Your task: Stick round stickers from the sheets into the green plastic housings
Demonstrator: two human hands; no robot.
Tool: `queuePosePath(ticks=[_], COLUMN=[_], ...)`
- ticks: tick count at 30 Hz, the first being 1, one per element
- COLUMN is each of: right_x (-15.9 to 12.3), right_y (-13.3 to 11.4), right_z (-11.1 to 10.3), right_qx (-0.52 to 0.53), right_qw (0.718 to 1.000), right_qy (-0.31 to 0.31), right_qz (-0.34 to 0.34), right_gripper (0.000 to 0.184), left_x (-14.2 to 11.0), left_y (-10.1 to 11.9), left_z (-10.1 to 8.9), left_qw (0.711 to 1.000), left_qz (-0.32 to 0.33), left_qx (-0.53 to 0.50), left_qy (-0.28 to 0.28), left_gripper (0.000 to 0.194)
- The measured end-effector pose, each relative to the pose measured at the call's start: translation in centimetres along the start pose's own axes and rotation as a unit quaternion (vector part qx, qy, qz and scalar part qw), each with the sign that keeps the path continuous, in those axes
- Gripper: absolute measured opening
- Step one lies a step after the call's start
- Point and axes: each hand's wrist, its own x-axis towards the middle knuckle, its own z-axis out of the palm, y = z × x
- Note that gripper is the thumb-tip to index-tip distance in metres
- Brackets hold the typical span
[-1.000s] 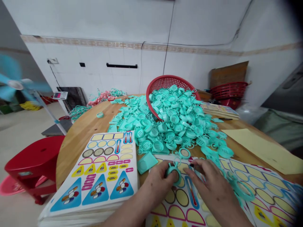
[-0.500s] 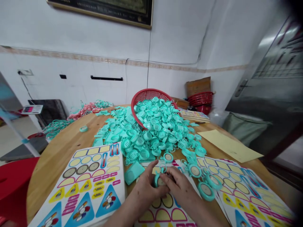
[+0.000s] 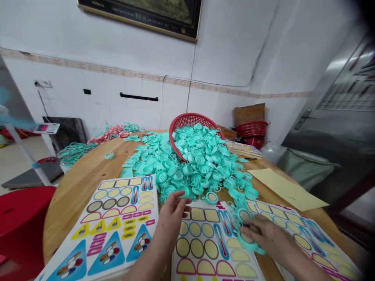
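Observation:
My left hand (image 3: 172, 210) reaches forward over the top edge of the middle sticker sheet (image 3: 205, 242), fingers spread, touching the near edge of the pile of teal plastic parts (image 3: 193, 164). Off to the right, my right hand (image 3: 265, 234) lies fingers-down on a round teal part (image 3: 247, 242), pressing it onto the sheet beside other finished round pieces (image 3: 243, 214). The pile spills out of a tipped red basket (image 3: 187, 121) onto the round wooden table (image 3: 88, 175).
A stack of sticker sheets (image 3: 114, 222) lies at my left, another sheet (image 3: 304, 238) at the right. Yellow paper (image 3: 285, 187) lies further right. A red stool (image 3: 17, 222) stands left of the table. More red baskets (image 3: 252, 130) sit against the wall.
Both hands held one round teal part together over the middle sheet. Now they have parted: the right carried the part rightward, the left reached forward to the pile.

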Motion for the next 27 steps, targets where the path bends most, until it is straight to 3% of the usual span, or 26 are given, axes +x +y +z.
queuePosePath(ticks=[4, 10, 14, 17, 21, 24, 27], right_x=[3.8, 10.4, 12.0, 11.9, 9.5, 6.7, 4.4], right_y=[-1.2, -4.8, -4.8, -4.2, -5.0, -7.2, -9.8], right_z=[0.2, 3.4, 4.1, 2.9, 0.6, 0.1, 0.8], right_qx=[-0.07, -0.102, -0.087, -0.043, 0.045, 0.161, 0.249], right_qw=[0.997, 0.993, 0.994, 0.996, 0.996, 0.987, 0.967], right_qy=[0.04, 0.054, 0.059, 0.077, 0.071, 0.018, -0.056], right_qz=[-0.005, 0.006, 0.004, 0.009, 0.016, 0.023, 0.012], right_gripper=[0.036, 0.039, 0.024, 0.018, 0.037, 0.043, 0.035], left_x=[-0.1, 0.1, 0.1, 0.0, -0.1, -0.3, -0.7], left_y=[0.2, -0.4, -0.5, -0.3, 0.0, 0.1, 0.2], left_z=[0.0, 0.0, -0.1, 0.0, 0.1, 0.1, 0.0], left_qw=[0.999, 1.0, 1.0, 1.0, 1.0, 0.997, 0.99], left_qz=[0.024, 0.006, -0.005, -0.013, -0.014, 0.029, 0.05], left_qx=[-0.01, -0.002, 0.007, 0.004, 0.009, 0.059, 0.106], left_qy=[0.03, 0.025, -0.01, -0.016, -0.022, -0.036, -0.077], left_gripper=[0.043, 0.04, 0.037, 0.035, 0.034, 0.043, 0.07])
